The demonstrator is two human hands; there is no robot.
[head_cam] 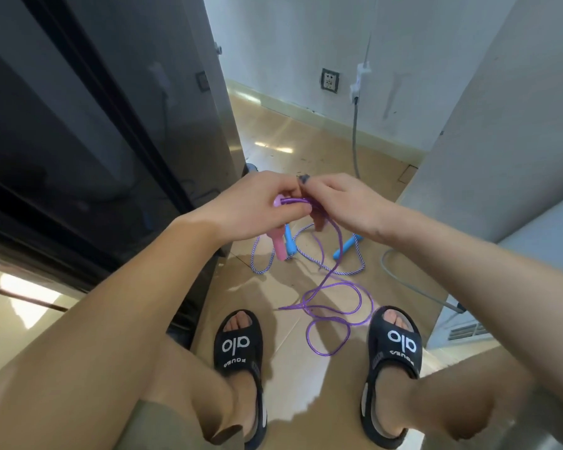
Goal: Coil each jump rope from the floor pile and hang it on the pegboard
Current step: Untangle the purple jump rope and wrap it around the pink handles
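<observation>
"alo" in white on strap of left black slide sandal (238, 349), same "alo" on right black slide sandal (398, 347), smaller txt below each logo unreadable

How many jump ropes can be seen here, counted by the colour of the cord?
Purple cord, held at the top by the left hand and right hand, the rest trailing on the floor: 1
Blue-and-white striped cord, lying on the floor with blue handles: 1
Total: 2
</observation>
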